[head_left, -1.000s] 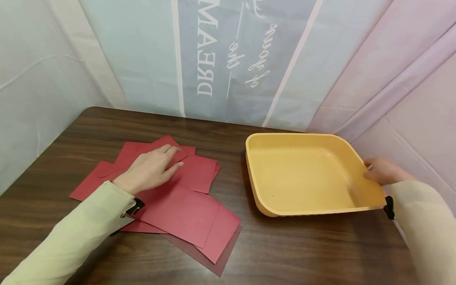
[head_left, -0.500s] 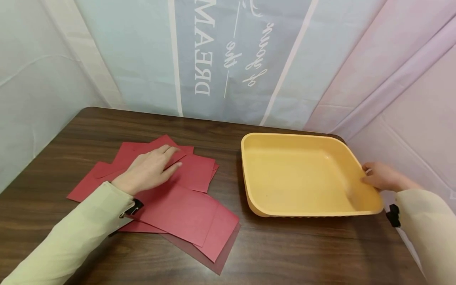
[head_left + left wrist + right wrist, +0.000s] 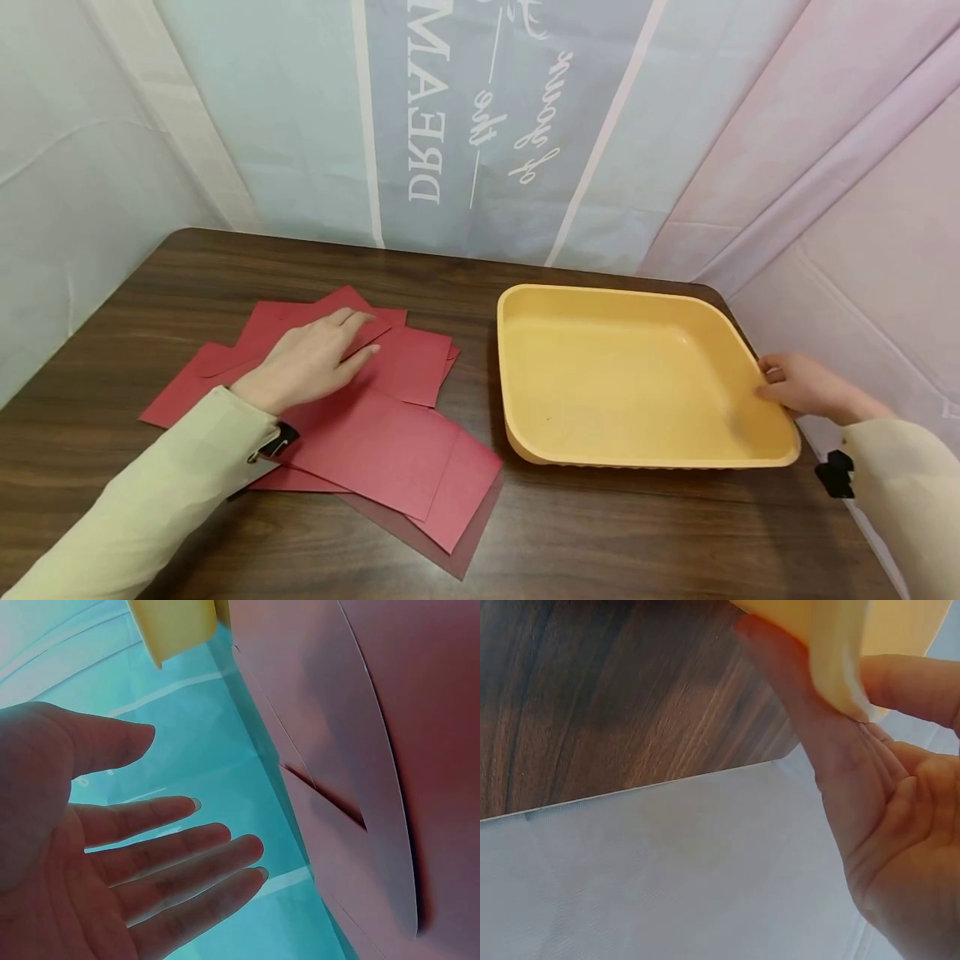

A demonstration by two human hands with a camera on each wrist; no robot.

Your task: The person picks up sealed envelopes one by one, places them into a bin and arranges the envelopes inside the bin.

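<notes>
Several red envelopes [image 3: 375,454] lie in a loose, overlapping pile on the left half of the table. Over the pile hovers my left hand [image 3: 307,358], its fingers relaxed and spread apart, holding nothing. In the left wrist view the palm faces the envelope flaps [image 3: 375,750] with a gap between. My right hand [image 3: 813,387] grips the right rim of a shallow yellow plastic tray [image 3: 630,458]. In the right wrist view, the thumb and fingers pinch the tray's edge [image 3: 836,667] from both sides. Nothing lies inside the tray.
The dark wood-grain table [image 3: 450,267] ends against a hanging cloth [image 3: 300,125] with mirrored lettering at the back. Pale cloth [image 3: 892,275] hangs close along the right side, beside my right hand.
The tray has shifted slightly left and toward me, with my right hand still gripping its rim. My left hand has stayed over the envelopes.
</notes>
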